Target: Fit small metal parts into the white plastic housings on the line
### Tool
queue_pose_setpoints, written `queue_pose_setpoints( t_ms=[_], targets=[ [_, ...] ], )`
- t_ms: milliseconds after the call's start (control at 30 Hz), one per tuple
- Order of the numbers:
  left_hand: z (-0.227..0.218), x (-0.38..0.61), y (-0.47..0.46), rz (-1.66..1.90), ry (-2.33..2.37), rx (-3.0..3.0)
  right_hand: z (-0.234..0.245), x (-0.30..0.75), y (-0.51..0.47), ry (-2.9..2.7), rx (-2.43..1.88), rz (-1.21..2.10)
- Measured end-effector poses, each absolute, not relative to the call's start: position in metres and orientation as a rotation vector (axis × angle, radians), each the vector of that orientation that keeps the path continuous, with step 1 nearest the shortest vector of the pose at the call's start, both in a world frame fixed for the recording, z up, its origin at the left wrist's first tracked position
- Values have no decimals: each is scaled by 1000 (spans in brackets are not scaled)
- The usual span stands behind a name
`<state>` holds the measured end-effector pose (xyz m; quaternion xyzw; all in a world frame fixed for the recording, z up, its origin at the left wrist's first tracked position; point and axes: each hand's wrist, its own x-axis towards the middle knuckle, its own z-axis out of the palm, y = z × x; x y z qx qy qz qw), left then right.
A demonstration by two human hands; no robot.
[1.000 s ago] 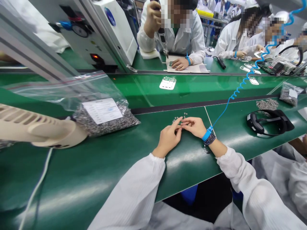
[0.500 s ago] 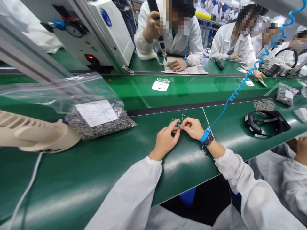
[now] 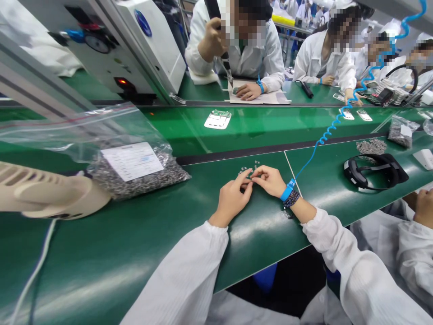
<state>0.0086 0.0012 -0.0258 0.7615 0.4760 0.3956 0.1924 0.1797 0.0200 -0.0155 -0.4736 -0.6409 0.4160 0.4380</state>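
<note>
My left hand [image 3: 232, 198] and my right hand [image 3: 269, 180] rest on the green bench mat [image 3: 189, 234], fingertips meeting. Between them, a small green part [image 3: 251, 174] seems pinched, though it is too tiny to make out clearly. Several tiny metal pieces [image 3: 249, 167] lie scattered just beyond my fingertips. A blue wrist strap [image 3: 287, 192] and a dark beaded bracelet [image 3: 291, 198] circle my right wrist. White sleeves cover both forearms.
A clear bag of metal parts [image 3: 135, 174] lies left of my hands beside a cream vented housing [image 3: 43, 192]. To the right are a black headset [image 3: 368, 174], a loose metal pile [image 3: 371, 146] and a coiled blue cord [image 3: 333, 128]. A circuit board [image 3: 218, 119] lies beyond on a green belt.
The whole view has drifted slightly left and the scene sits a little differently. My hands stay close together over the same spot, with little visible movement.
</note>
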Motion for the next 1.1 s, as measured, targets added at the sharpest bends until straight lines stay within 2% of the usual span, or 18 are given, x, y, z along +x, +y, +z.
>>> queue_pose_setpoints(
  t_ms=[1100],
  targets=[
    [-23,8,1,1139,1393,2119,-14,183,20,-1641,-1256,977]
  ],
)
